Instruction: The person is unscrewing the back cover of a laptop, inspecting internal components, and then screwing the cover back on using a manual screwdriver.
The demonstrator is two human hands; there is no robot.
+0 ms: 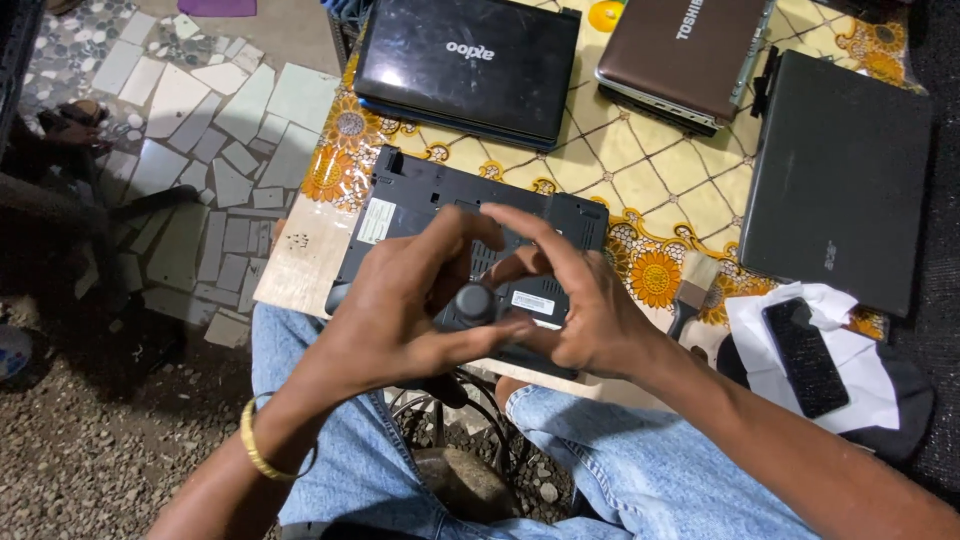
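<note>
While both hands are brought together over the near edge of the table [640,190], a small dark tool handle [475,300] with a round end is held between them. The left hand [390,305] is curled about the handle, thumb and fingers closed on it; the right hand [585,310] is closed on it from the right, its fingers arched over the top. What lies under the handle's tip cannot be told, since it is hidden by the hands. Just beneath them an upturned black laptop [420,200] is laid, underside up, its near part covered by the hands. A gold bangle [255,450] is worn on the left wrist. Farther off, a shut black laptop [465,65] is seen at the far left of the patterned cloth, a shut brown laptop [680,55] to its right, and a shut dark grey laptop [840,170] at the right edge. Near the right forearm a black phone [805,355] is laid on white paper [855,370], and a brush [692,285] is seen just left of it. Blue jeans [620,470] are seen at the near edge, and broken-tile flooring [200,130] at the left
</note>
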